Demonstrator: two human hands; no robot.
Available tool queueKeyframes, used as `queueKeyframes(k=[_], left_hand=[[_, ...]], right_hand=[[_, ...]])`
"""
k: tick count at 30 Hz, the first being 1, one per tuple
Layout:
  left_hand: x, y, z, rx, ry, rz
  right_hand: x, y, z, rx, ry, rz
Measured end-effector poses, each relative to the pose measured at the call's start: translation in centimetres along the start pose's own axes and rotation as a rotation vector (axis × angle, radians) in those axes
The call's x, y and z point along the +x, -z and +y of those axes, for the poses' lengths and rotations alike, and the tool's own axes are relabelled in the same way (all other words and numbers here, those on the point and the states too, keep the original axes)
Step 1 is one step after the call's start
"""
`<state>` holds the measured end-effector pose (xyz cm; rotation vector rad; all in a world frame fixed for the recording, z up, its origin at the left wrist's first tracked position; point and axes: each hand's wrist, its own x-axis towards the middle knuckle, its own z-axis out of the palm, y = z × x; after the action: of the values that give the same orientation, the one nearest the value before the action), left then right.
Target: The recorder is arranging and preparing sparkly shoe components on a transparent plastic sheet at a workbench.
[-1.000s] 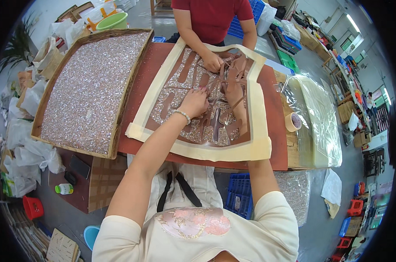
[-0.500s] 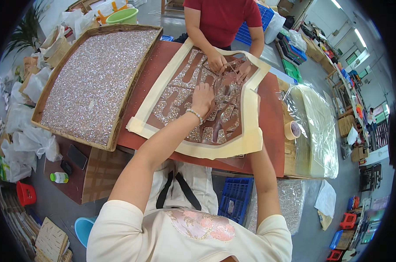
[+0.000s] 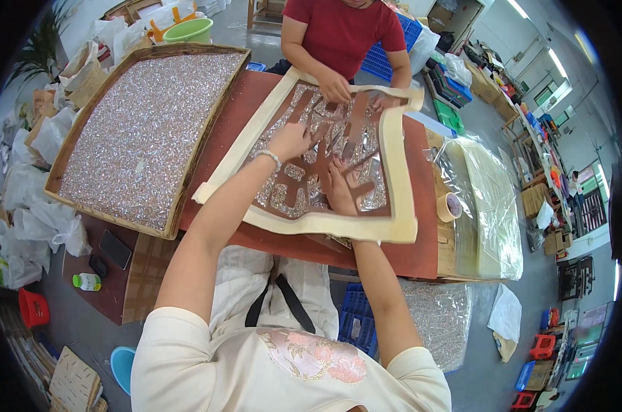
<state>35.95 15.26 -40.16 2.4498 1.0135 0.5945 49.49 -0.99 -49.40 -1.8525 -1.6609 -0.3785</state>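
A brown cut-out sheet (image 3: 314, 163) with a wide cream border (image 3: 398, 168) is held slanted over the red-brown tabletop (image 3: 422, 206). Glittery, sparkling material shows through its openings. My left hand (image 3: 289, 141) lies above the sheet, fingers closed on one of its brown strips near the middle. From under the near border comes my right forearm; my right hand (image 3: 339, 191) shows among the strips, its fingers bent against a brown strip and partly hidden. Across the table, a co-worker in a red top has one hand (image 3: 335, 87) at the far edge and the other (image 3: 386, 101) near the far right corner.
To the left stands a shallow wooden tray (image 3: 177, 165) of glittering flakes. A tape roll (image 3: 449, 207) and clear plastic sheets (image 3: 489, 206) lie at the right. Below the table are a blue crate (image 3: 357, 319) and a side surface with a phone (image 3: 115, 248) and bottle (image 3: 86, 281).
My left hand has moved left and slightly up. My right hand, hidden before, now shows among the strips. The bunched strips have spread flatter, and the co-worker's hands have moved apart.
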Motion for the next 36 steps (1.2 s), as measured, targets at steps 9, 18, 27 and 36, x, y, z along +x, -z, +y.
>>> queueKeyframes(k=[9,18,27,36], left_hand=[[-1.9,-0.5,-1.7,-0.201,-0.044,0.02],[-3.0,-2.3,-2.7,-0.32,-0.117,-0.099],[0.1,-0.9,-4.3,0.03,-0.457,-0.016],[1.8,-5.2,-4.8,0.474,-0.6,0.015]], right_hand=[[2.6,1.1,3.6,0.652,-0.199,-0.097],[6.6,-2.1,-1.6,0.256,-0.28,-0.309],[5.9,-3.9,-1.2,-0.16,-0.029,0.056],[4.9,-5.4,-1.9,-0.052,-0.069,-0.038]])
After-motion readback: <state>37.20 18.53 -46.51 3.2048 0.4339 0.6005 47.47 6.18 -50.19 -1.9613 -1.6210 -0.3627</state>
